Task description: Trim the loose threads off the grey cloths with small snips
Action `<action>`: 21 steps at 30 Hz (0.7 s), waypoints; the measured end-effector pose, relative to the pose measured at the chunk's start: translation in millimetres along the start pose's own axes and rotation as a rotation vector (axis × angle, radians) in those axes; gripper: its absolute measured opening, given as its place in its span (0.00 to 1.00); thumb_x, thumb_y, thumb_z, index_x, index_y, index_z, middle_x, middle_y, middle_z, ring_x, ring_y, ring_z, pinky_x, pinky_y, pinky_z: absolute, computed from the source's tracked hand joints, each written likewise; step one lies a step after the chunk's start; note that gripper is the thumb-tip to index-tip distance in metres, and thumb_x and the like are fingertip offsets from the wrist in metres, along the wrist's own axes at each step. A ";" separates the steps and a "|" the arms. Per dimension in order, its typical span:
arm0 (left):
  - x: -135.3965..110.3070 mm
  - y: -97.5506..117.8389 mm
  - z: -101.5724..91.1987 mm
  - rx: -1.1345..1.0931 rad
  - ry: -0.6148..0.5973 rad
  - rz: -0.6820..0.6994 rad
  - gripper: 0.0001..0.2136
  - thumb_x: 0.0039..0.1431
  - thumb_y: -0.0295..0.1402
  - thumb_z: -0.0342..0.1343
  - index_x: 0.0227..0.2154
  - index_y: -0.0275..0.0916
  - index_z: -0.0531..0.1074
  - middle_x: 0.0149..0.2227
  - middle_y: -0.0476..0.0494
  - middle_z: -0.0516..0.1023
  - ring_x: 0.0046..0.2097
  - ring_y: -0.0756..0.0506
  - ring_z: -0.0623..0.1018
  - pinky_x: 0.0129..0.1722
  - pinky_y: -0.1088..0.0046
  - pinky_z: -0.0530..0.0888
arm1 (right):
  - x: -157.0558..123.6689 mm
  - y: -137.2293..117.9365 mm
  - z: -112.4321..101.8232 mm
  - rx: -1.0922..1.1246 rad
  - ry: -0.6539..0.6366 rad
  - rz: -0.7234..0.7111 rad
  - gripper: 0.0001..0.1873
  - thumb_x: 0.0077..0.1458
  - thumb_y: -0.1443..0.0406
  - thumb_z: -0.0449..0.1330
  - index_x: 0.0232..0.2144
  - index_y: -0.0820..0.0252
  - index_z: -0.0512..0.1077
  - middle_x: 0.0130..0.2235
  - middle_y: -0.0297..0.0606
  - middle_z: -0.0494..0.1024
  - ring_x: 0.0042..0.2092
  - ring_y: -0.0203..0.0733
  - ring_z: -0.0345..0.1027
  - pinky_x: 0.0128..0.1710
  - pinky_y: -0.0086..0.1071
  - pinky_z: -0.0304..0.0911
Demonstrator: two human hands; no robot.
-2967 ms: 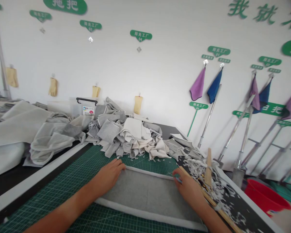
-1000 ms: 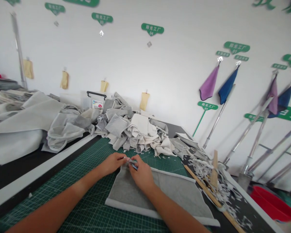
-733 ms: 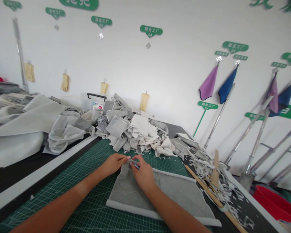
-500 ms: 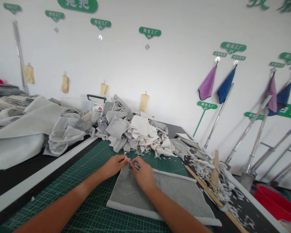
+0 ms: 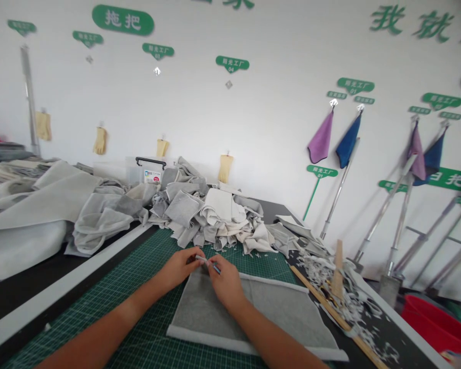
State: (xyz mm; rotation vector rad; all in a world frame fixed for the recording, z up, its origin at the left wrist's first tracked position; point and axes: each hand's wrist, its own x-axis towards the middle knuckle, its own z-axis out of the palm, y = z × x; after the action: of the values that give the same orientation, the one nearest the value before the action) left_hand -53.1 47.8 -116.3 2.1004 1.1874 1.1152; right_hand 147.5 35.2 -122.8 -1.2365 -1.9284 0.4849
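Note:
A grey cloth piece [image 5: 253,318] with white edging lies flat on the green cutting mat [image 5: 146,287]. My left hand [image 5: 180,266] pinches the cloth's far left corner, fingers closed. My right hand [image 5: 226,282] is closed on a small blue-handled tool [image 5: 214,266], probably snips, whose tip meets that same corner. The two hands almost touch each other there.
A heap of grey and cream cloth pieces [image 5: 211,215] sits just beyond the mat, with larger folded fabric [image 5: 42,205] at the left. White trimmings [image 5: 330,277] and a wooden ruler [image 5: 330,312] lie at the right. A red basin [image 5: 434,323] stands on the floor beside leaning mop poles [image 5: 388,220].
Three seconds ago my hands held the cloth's two far corners. My right hand has since come left to the left corner with the tool. In the last second both hands have hardly moved.

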 end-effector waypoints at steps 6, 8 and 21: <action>2.1 0.1 -1.8 -0.013 0.016 0.028 0.15 0.65 0.43 0.52 0.36 0.38 0.78 0.36 0.47 0.79 0.41 0.45 0.76 0.43 0.74 0.68 | -2.0 -4.5 -3.5 0.010 0.021 0.013 0.08 0.64 0.58 0.58 0.44 0.50 0.71 0.32 0.29 0.79 0.35 0.39 0.75 0.33 0.25 0.56; 1.9 1.8 -1.3 -0.044 -0.020 0.011 0.18 0.67 0.45 0.49 0.33 0.37 0.76 0.32 0.48 0.77 0.38 0.46 0.75 0.39 0.75 0.67 | -2.1 -6.0 -5.2 0.017 0.034 -0.005 0.09 0.65 0.56 0.56 0.41 0.50 0.73 0.33 0.29 0.79 0.35 0.39 0.74 0.33 0.25 0.56; 2.7 2.2 -1.1 -0.204 0.045 -0.019 0.17 0.61 0.45 0.56 0.42 0.36 0.76 0.26 0.51 0.70 0.29 0.49 0.68 0.31 0.75 0.63 | -1.2 -7.0 -5.4 -0.019 0.055 -0.075 0.21 0.70 0.57 0.46 0.32 0.57 0.74 0.32 0.35 0.78 0.34 0.40 0.70 0.35 0.28 0.56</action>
State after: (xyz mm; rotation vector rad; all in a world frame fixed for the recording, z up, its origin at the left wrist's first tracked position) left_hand -52.2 49.0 -113.0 1.9150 1.0633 1.2259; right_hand 147.7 30.5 -115.3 -1.1724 -1.9292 0.3908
